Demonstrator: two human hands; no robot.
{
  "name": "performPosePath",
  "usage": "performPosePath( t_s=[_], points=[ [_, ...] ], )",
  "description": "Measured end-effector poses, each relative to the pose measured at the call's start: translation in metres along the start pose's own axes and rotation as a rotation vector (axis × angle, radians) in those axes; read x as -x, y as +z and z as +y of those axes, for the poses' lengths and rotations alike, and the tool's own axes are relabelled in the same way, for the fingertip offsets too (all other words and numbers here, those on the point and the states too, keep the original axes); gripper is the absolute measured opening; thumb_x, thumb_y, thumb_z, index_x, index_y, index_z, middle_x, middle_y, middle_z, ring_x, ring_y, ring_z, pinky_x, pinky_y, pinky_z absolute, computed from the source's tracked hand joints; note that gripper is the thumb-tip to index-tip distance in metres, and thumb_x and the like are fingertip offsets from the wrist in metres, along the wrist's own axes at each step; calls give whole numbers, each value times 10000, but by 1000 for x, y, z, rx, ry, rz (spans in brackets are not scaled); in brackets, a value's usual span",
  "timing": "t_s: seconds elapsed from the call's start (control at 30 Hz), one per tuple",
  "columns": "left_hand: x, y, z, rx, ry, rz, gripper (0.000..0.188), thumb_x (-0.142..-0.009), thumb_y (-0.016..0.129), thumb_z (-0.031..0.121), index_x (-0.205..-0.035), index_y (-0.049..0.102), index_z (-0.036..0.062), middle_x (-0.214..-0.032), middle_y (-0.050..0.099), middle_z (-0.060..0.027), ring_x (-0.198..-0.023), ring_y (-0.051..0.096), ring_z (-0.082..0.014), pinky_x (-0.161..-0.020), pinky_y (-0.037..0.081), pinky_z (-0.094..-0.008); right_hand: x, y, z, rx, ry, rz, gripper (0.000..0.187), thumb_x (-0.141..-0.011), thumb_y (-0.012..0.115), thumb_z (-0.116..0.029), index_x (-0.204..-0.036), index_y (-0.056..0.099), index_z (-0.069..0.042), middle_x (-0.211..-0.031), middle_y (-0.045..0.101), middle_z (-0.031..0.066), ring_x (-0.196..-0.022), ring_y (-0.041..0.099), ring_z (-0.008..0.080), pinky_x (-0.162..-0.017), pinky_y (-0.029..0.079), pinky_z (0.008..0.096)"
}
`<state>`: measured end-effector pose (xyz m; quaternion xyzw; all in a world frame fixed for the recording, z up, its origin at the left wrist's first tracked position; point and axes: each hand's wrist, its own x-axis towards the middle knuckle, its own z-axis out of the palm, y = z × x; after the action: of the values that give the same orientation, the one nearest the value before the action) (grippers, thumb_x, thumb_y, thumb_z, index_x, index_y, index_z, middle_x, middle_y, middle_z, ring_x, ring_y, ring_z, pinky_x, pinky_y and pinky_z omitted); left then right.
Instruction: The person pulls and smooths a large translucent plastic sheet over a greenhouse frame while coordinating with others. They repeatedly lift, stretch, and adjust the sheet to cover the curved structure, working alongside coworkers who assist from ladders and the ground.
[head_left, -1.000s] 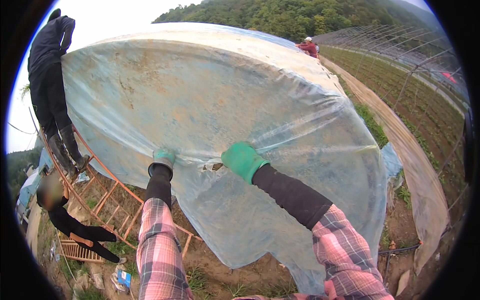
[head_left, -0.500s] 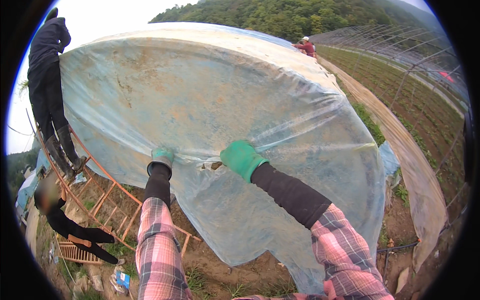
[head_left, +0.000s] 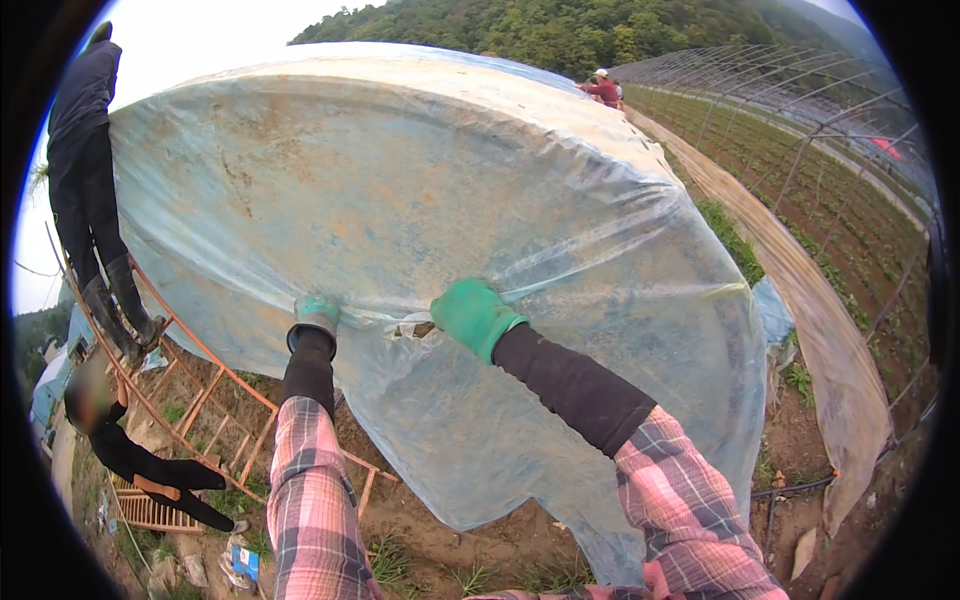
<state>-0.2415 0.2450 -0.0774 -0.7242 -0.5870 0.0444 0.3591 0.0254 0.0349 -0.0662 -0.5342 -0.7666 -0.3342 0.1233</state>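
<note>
A large, dirt-stained translucent plastic sheet (head_left: 420, 200) fills the middle of the view, stretched over a rounded greenhouse frame. My left hand (head_left: 317, 313), in a green glove, is closed on a bunched fold of the sheet. To its right, my right hand (head_left: 474, 316), gloved in green too, is clenched on the same fold. Creases run outward from both fists. Between them the plastic has a small torn hole (head_left: 414, 329). Below my hands the sheet's loose lower part (head_left: 480, 440) hangs toward the ground.
At the left a person (head_left: 85, 180) in dark clothes stands on an orange ladder (head_left: 215, 390); another person (head_left: 140, 460) in black is below it. A person in red (head_left: 604, 90) is at the sheet's far right side. Bare metal hoops (head_left: 800, 150) arch over planted rows at the right.
The whole view has shifted slightly, so things sit a little farther left. Both hands keep their hold on the plastic sheet.
</note>
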Motion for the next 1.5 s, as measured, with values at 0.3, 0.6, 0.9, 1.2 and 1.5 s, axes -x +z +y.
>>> performPosePath(
  t_s=[0.3, 0.6, 0.9, 1.2, 1.5],
  points=[
    [1, -6, 2, 2, -27, -21, 246, -876, 557, 206, -1078, 699, 196, -1117, 680, -17, -1027, 652, -207, -780, 520, -416, 0, -6, -1, 12, 4, -50, 83, -769, 622, -170, -787, 679, -113, -669, 659, 68, -664, 669, 249, -575, 515, 413],
    [9, -7, -5, 0, -21, -59, 251, -870, 576, 207, -1089, 698, 214, -1115, 680, -1, -1026, 653, -195, -802, 525, -387, -3, 1, -7, 19, 2, -16, 92, -740, 642, -165, -774, 719, -129, -692, 680, 49, -672, 681, 244, -537, 508, 432],
    [1, -14, 6, -61, 27, -88, 251, -872, 579, 211, -1095, 695, 213, -1116, 678, 6, -1017, 656, -191, -737, 542, -402, 1, 3, 0, 22, 11, -20, 80, -769, 617, -171, -781, 676, -119, -655, 651, 66, -647, 664, 243, -545, 505, 406],
    [-1, 6, -1, -38, -3, -68, 245, -877, 570, 204, -1093, 686, 196, -1118, 672, -18, -1009, 655, -209, -718, 543, -434, 0, 0, -7, 16, 9, -10, 73, -755, 625, -164, -759, 689, -129, -666, 664, 65, -656, 673, 247, -544, 508, 408],
    [-6, -2, 5, -27, 6, -119, 267, -878, 573, 204, -1124, 675, 182, -1165, 658, -20, -1012, 653, -220, -703, 540, -470, 0, 3, -3, 46, 19, -20, 80, -726, 651, -153, -764, 718, -129, -686, 680, 61, -653, 678, 250, -505, 491, 411]
  ],
)
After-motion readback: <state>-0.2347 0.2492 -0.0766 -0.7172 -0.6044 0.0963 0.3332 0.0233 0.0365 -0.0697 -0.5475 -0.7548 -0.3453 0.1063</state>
